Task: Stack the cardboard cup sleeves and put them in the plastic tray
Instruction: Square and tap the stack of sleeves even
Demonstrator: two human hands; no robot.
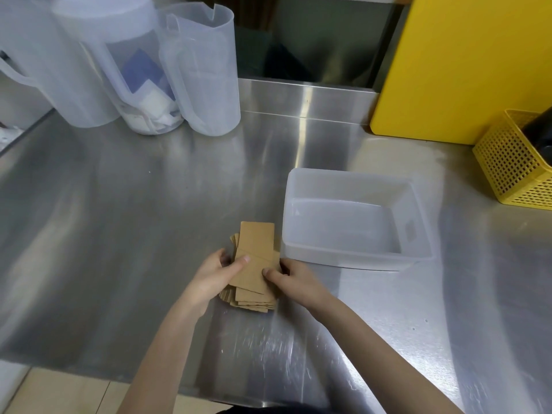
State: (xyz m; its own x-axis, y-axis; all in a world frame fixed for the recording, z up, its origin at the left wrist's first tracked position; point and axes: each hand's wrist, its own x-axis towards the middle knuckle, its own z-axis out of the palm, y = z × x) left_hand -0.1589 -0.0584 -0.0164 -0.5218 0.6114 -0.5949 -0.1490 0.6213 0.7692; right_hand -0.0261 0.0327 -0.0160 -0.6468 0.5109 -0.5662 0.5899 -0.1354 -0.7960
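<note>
The sleeves [254, 264] lie as a loose pile on the steel bench [134, 204], just left of the tray [355, 258], whose near left corner sits close to the pile. The pile is uneven: edges fan out at the near end and at the far left, and one sleeve sticks out beyond the rest at the far end. None is in the tray yet, which shows an empty floor.

The left hand [213, 276] closes on the pile's left side, thumb pressed flat on the top sleeve and fingers tucked along the edge. The right hand [291, 277] closes on the right side, fingertips bearing on the top and edge. Both hands thus hold the pile between them, probably to square the edges so it lifts as one block instead of sliding apart.

The tray stands open-side up and near enough for a short carry to the right. At the back stand three clear jugs [206, 73], well apart from the work; a yellow basket [513, 165] sits at the far right.
</note>
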